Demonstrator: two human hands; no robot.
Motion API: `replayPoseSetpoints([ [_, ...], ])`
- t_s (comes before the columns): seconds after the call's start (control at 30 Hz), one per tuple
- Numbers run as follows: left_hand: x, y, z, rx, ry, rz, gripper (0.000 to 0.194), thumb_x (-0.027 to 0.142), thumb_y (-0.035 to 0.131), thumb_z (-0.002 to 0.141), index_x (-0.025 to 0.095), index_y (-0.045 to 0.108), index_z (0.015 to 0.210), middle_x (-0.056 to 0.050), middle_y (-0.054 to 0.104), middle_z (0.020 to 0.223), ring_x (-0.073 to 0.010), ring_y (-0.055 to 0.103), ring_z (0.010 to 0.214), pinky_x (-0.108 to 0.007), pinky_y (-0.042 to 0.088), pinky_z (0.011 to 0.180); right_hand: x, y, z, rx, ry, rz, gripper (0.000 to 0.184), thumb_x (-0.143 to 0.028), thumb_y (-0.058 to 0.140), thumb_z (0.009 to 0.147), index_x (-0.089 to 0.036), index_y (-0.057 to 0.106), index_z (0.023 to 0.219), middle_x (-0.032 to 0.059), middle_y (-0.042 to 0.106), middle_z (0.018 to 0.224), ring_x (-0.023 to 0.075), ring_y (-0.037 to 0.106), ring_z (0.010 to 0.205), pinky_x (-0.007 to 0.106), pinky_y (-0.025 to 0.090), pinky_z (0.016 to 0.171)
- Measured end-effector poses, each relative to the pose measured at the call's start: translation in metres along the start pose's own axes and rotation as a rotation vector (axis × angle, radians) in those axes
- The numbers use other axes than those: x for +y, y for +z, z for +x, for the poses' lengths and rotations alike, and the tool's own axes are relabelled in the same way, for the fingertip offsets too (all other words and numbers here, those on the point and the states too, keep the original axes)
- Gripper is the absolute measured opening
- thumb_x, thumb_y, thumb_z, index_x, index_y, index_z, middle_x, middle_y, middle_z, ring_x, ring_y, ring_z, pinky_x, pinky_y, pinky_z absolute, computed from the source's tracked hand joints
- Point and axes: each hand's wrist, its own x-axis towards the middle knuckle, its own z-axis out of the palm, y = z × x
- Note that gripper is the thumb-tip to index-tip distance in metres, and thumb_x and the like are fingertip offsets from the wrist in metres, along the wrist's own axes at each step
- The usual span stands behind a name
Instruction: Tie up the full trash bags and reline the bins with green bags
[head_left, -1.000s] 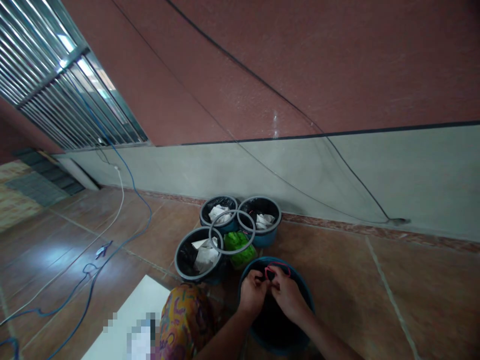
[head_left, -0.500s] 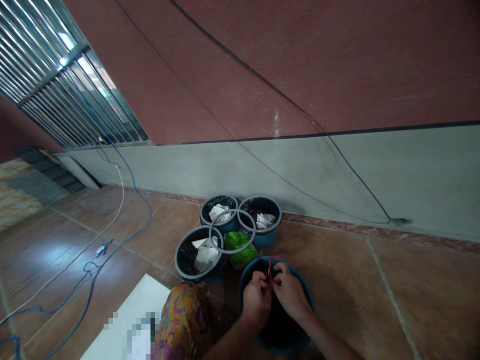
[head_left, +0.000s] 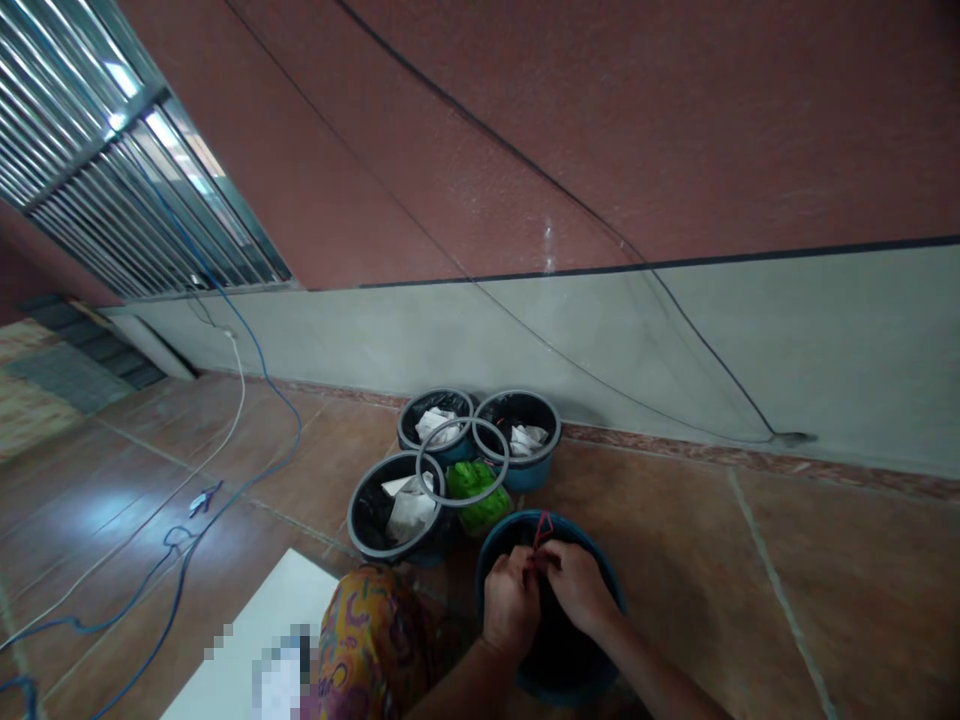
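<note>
My left hand (head_left: 511,604) and my right hand (head_left: 575,584) meet over a blue bin (head_left: 495,545) lined with black plastic, on the floor right in front of me. Both pinch a thin red string (head_left: 541,530) at the neck of the black liner. The string's loose end sticks up toward the bin's far rim. My forearms hide the near half of the bin.
Three grey-rimmed blue bins (head_left: 395,510) (head_left: 437,422) (head_left: 520,425) with black liners and white paper cluster against the wall. A loose grey ring (head_left: 463,462) lies on them above a green bag (head_left: 477,494). Blue and white cables (head_left: 225,440) trail left. A white sheet (head_left: 255,640) lies by my patterned knee (head_left: 367,640).
The red string, a wide loop a second ago, has been pulled into a tight small loop. My hands have drawn closer together and shifted slightly toward me.
</note>
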Motion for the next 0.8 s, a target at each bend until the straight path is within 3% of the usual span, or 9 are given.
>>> replayPoseSetpoints([
  [0.17,0.001,0.002,0.007,-0.043,0.010,-0.180,0.028,0.015,0.040,0.088,0.019,0.067,0.091,-0.006,0.071,0.090,-0.0177,0.064,0.084,-0.027,0.045,0.075,0.004,0.005,-0.001,0.045,-0.097,-0.083,0.026,-0.007,0.039,0.080,-0.019,0.061,0.076,0.0073,0.069,0.084,0.0188,0.065,0.084,0.029,0.045,0.080],
  [0.4,-0.004,-0.001,0.014,-0.086,-0.109,-0.353,0.021,0.016,0.048,0.081,0.018,0.067,0.073,-0.003,0.066,0.072,-0.0151,0.059,0.072,-0.026,0.044,0.071,0.008,0.007,-0.002,0.038,-0.206,-0.047,0.024,-0.011,0.037,0.083,-0.021,0.057,0.077,0.0050,0.065,0.080,0.0187,0.063,0.079,0.031,0.046,0.076],
  [0.53,-0.014,0.006,0.019,-0.124,-0.256,-0.417,0.015,0.018,0.056,0.075,0.017,0.065,0.064,-0.001,0.061,0.067,-0.0152,0.055,0.072,-0.027,0.042,0.072,0.012,0.009,0.001,0.033,-0.184,-0.051,0.024,-0.012,0.038,0.082,-0.022,0.059,0.078,0.0045,0.067,0.081,0.0188,0.064,0.080,0.031,0.046,0.076],
  [0.63,-0.018,0.008,0.022,-0.236,-0.438,-0.579,0.012,0.021,0.060,0.070,0.016,0.062,0.059,0.001,0.053,0.058,-0.0125,0.048,0.061,-0.026,0.039,0.064,0.017,0.009,0.003,0.028,-0.151,-0.055,0.025,-0.012,0.038,0.081,-0.021,0.061,0.080,0.0051,0.068,0.081,0.0193,0.065,0.079,0.031,0.045,0.077],
  [0.73,-0.018,0.000,0.023,-0.354,-0.601,-0.806,0.012,0.025,0.065,0.059,0.015,0.060,0.058,0.003,0.048,0.055,-0.0099,0.043,0.056,-0.026,0.035,0.060,0.020,0.008,0.004,0.018,-0.117,-0.044,0.024,-0.014,0.038,0.081,-0.021,0.062,0.083,0.0057,0.069,0.083,0.0199,0.065,0.081,0.032,0.045,0.079],
  [0.8,-0.016,-0.008,0.024,-0.394,-0.624,-0.899,0.015,0.026,0.067,0.053,0.015,0.057,0.054,0.003,0.049,0.056,-0.0092,0.043,0.056,-0.026,0.034,0.059,0.020,0.007,0.003,0.012,-0.108,-0.028,0.024,-0.015,0.039,0.081,-0.020,0.062,0.084,0.0060,0.070,0.085,0.0202,0.066,0.083,0.032,0.044,0.079],
])
